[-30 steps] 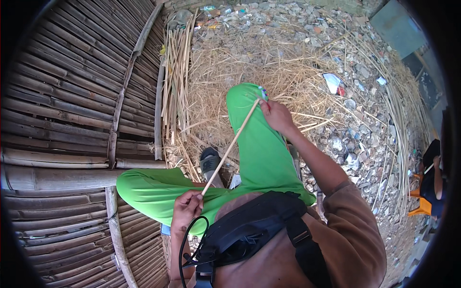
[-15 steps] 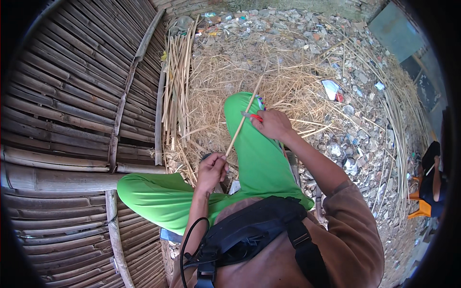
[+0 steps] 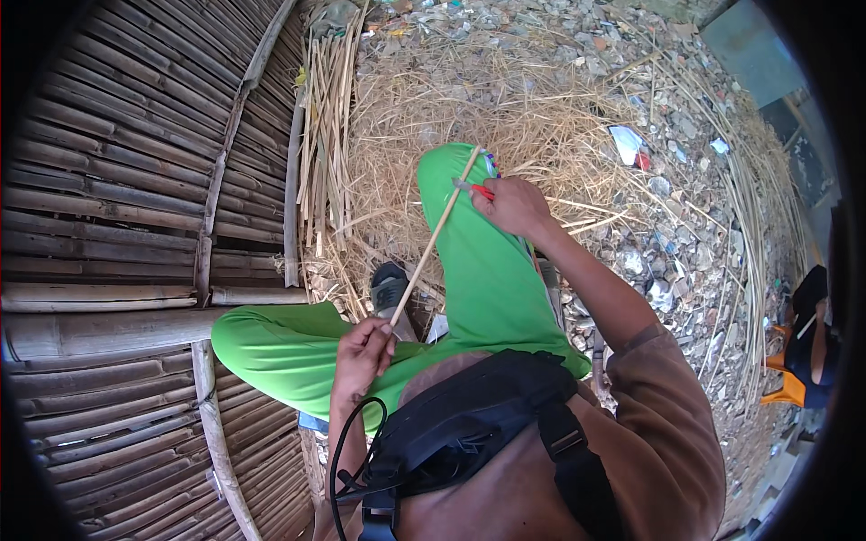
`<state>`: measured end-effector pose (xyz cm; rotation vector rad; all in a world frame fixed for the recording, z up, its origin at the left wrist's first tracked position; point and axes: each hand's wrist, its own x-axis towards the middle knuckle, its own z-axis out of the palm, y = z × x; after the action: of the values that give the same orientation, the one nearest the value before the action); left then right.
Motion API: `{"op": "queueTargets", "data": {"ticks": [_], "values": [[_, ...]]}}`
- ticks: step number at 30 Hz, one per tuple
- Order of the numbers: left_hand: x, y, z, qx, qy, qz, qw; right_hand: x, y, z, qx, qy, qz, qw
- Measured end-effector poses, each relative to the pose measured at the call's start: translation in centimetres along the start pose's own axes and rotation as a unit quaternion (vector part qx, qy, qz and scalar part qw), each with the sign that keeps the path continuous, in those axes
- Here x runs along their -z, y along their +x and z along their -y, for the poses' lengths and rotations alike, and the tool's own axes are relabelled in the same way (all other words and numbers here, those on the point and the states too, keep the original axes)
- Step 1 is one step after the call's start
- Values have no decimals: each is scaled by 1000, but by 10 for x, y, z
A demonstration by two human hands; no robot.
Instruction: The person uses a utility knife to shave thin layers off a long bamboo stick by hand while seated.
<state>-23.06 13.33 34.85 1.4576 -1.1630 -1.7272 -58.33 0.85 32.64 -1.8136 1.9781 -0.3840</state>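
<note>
My left hand (image 3: pixel 363 353) is closed around the near end of a thin pale bamboo stick (image 3: pixel 422 261), which slants up and away across my green-trousered right knee. Near the stick's far end, my right hand (image 3: pixel 514 207) grips a small knife (image 3: pixel 481 190) with a red handle. Its short grey blade lies against the stick above the knee (image 3: pixel 448 163). The fingers of my right hand wrap the handle, partly hiding it.
Bamboo slat walling (image 3: pixel 108 207) rises along the left. A bundle of split bamboo strips (image 3: pixel 327 126) lies beside it. Shavings (image 3: pixel 532 117) cover the rubble ground ahead. Long strips (image 3: pixel 722 180) lie at right, near an orange stool (image 3: pixel 787 389) and another person (image 3: pixel 809 325).
My left hand has drawn the bamboo stick back toward my body, so the knife now sits closer to its far end. My right hand has stayed nearly in place over the knee.
</note>
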Motion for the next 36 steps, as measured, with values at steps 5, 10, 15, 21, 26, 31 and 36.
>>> {"op": "queueTargets", "data": {"ticks": [5,10,15,21,26,31,36], "values": [[23,-44,7,29,2,-11,1000,3,-2,0,-12,2,-2,1000],[40,-68,15,13,25,-21,999,2,-4,-1,-17,14,-13,1000],[12,-29,8,5,27,-12,1000,1,-7,1,8,1,-29,1000],[-46,65,-4,-39,-6,17,999,3,-4,8,28,-14,-12,999],[-45,67,-6,-56,21,43,997,-3,-3,-3,18,-16,-22,999],[-24,30,-1,-26,3,23,999,-3,-2,-4,14,-10,-16,1000],[-7,-8,1,-8,31,3,999,-3,-4,-1,15,-11,-15,1000]]}}
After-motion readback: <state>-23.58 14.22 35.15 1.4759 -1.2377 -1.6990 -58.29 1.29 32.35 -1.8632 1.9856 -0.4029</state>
